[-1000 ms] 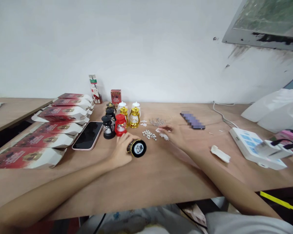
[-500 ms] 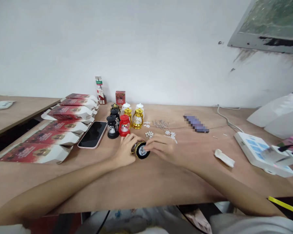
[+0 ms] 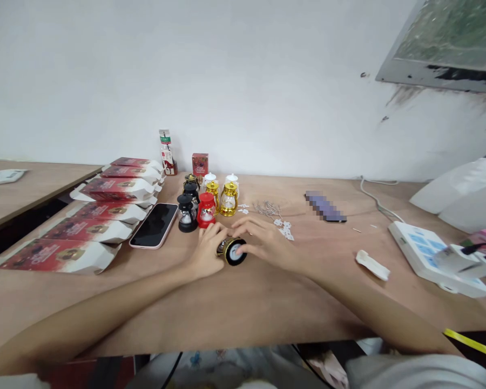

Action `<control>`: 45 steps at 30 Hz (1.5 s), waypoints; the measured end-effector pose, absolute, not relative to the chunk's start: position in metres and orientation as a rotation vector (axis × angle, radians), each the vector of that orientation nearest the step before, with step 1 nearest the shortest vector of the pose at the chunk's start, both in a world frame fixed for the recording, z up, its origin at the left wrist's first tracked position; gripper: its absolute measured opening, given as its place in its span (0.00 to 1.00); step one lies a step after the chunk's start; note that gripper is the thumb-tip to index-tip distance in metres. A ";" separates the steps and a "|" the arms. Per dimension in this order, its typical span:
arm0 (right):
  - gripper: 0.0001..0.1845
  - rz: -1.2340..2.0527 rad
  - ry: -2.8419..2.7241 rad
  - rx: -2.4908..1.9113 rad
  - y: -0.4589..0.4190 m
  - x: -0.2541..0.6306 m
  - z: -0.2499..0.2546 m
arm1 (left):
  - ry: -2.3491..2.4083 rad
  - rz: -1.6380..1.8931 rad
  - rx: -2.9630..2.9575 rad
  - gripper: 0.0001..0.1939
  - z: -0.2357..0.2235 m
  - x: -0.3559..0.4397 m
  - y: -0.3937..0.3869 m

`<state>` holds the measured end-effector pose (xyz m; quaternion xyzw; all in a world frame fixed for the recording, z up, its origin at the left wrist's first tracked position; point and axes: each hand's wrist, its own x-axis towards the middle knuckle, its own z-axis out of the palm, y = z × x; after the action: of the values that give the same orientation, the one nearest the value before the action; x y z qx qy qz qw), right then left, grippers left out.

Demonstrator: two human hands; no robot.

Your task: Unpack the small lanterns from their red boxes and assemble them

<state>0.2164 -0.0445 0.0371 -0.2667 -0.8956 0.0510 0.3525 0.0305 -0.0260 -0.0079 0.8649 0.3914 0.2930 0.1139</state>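
Note:
My left hand [image 3: 208,251] is wrapped round a small gold-and-black lantern [image 3: 222,246], tipped so that its round black base faces me. A pale disc [image 3: 237,252] sits in the middle of that base. My right hand [image 3: 263,243] is over the lantern's right side, its thumb touching the disc and its fingers apart and stretched out above. Just beyond my hands stand a red lantern [image 3: 206,209], a black lantern [image 3: 187,215] and a gold lantern [image 3: 229,201], with several others behind. Small white flat pieces [image 3: 284,229] and thin metal pieces [image 3: 266,208] lie past my right hand.
Red-and-white cartons [image 3: 68,254] line the left, beside a phone [image 3: 154,226]. A bottle [image 3: 167,154] and a small red box [image 3: 200,163] stand by the wall. A blurred purple phone-like item [image 3: 326,206], white scrap [image 3: 372,265] and power strip [image 3: 433,256] lie right.
My right hand's fingers have lifted and spread from the lantern's base, leaving the thumb on the disc. They now cover the small round white pieces. The left hand keeps its hold.

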 end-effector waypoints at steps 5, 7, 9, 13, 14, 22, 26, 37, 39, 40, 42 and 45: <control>0.07 0.359 -2.262 -0.832 -0.044 0.213 0.030 | 1.158 0.846 2.547 0.14 -0.006 0.030 -0.027; 0.06 0.368 -2.220 -0.815 -0.044 0.214 0.026 | 1.160 0.881 2.494 0.18 -0.007 0.030 -0.026; 0.08 0.356 -2.185 -0.770 -0.045 0.217 0.021 | 1.178 0.920 2.388 0.24 -0.010 0.030 -0.024; 0.15 0.424 -2.084 -0.720 -0.039 0.228 0.007 | 1.197 0.971 2.212 0.29 -0.015 0.028 -0.020; 0.16 0.490 -2.033 -0.731 -0.036 0.230 0.002 | 1.169 0.995 2.178 0.28 -0.016 0.027 -0.020; 0.20 1.003 -1.518 -0.789 -0.015 0.234 -0.019 | 0.840 1.084 1.828 0.24 -0.007 0.027 -0.019; 0.21 1.088 -1.426 -0.805 -0.016 0.230 -0.022 | 0.897 1.079 1.830 0.24 -0.006 0.026 -0.018; 0.23 1.142 -1.409 -0.798 -0.015 0.227 -0.028 | 0.895 0.985 1.865 0.26 -0.008 0.026 -0.011; 0.23 1.143 -1.415 -0.797 -0.013 0.227 -0.028 | 0.892 0.989 1.856 0.26 -0.008 0.026 -0.010; 0.23 1.143 -1.418 -0.799 -0.013 0.227 -0.028 | 0.894 0.995 1.855 0.26 -0.008 0.027 -0.010; 0.24 1.139 -1.431 -0.809 -0.012 0.227 -0.029 | 0.896 1.001 1.858 0.26 -0.009 0.027 -0.010; 0.26 1.113 -1.464 -0.815 -0.013 0.226 -0.030 | 0.893 0.993 1.872 0.26 -0.009 0.026 -0.012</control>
<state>0.2259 -0.0127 -0.0302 -0.3422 -0.6147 0.4672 0.5355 0.0264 -0.0117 -0.0086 0.7429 0.3543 0.3940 0.4090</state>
